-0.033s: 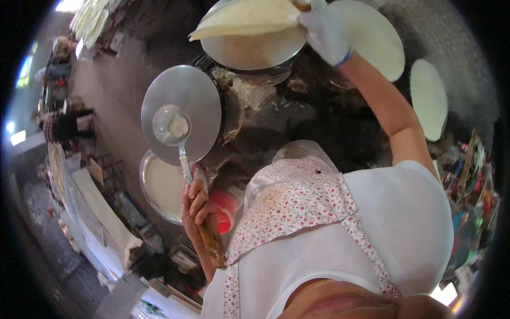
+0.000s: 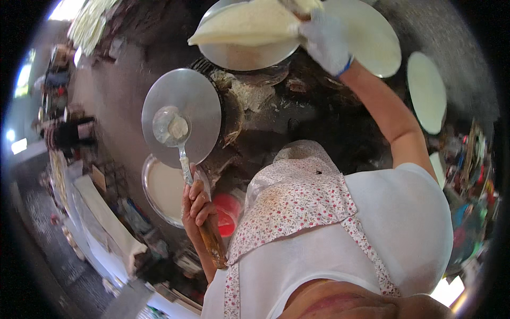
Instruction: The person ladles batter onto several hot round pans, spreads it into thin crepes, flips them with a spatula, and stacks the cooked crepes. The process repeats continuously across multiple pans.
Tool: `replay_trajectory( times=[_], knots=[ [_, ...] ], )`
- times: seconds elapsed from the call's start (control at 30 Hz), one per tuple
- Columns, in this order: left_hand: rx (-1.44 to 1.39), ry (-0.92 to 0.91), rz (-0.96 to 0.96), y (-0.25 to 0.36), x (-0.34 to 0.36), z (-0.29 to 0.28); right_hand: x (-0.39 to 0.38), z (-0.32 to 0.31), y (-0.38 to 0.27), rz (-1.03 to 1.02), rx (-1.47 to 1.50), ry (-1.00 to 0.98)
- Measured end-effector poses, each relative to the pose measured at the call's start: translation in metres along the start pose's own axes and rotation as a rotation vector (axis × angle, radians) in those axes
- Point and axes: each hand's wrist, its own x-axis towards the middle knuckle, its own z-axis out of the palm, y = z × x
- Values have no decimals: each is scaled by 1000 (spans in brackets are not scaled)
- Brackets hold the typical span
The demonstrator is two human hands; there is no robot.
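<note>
My left hand [image 2: 200, 204] is closed around the wooden handle of a metal ladle [image 2: 181, 148]. Its round bowl, with some pale batter inside, is over a round grey griddle [image 2: 202, 101]. At the top, my right hand [image 2: 326, 45], in a white glove, is closed at the right end of a thin, pale flatbread sheet [image 2: 244, 24]. The sheet is folded and partly raised over a second round griddle [image 2: 239, 59]. A brown strip, perhaps a wooden tool [image 2: 293, 8], shows beside the gloved fingers; its grip is hidden.
A round basin of pale batter [image 2: 164, 191] stands beside a red container [image 2: 226, 215]. To the right are a large pale round sheet [image 2: 372, 42] and another one [image 2: 426, 93]. Cream sheets are piled at top left [image 2: 90, 24]. A person [image 2: 66, 133] stands far left.
My gloved right hand has shifted slightly, and the flatbread sheet's fold looks fuller. More of the brown strip shows beside the fingers. My left hand holds the ladle almost unmoved.
</note>
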Motion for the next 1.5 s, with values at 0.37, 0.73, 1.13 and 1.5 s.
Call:
replay_trajectory(
  times=[0.37,0.73,1.13,1.5],
  knots=[
    [448,-45,-608,47,-20,-1,-343,-189,-269,832,-148,-678],
    [483,54,-1321,49,-5,38,-417,-385,-524,1708,-567,134],
    [477,176,-1644,67,76,20,-641,-263,-794,1812,-317,1998],
    [597,161,-1615,30,-21,62,-735,-257,-804,2349,-240,1991]
  ],
)
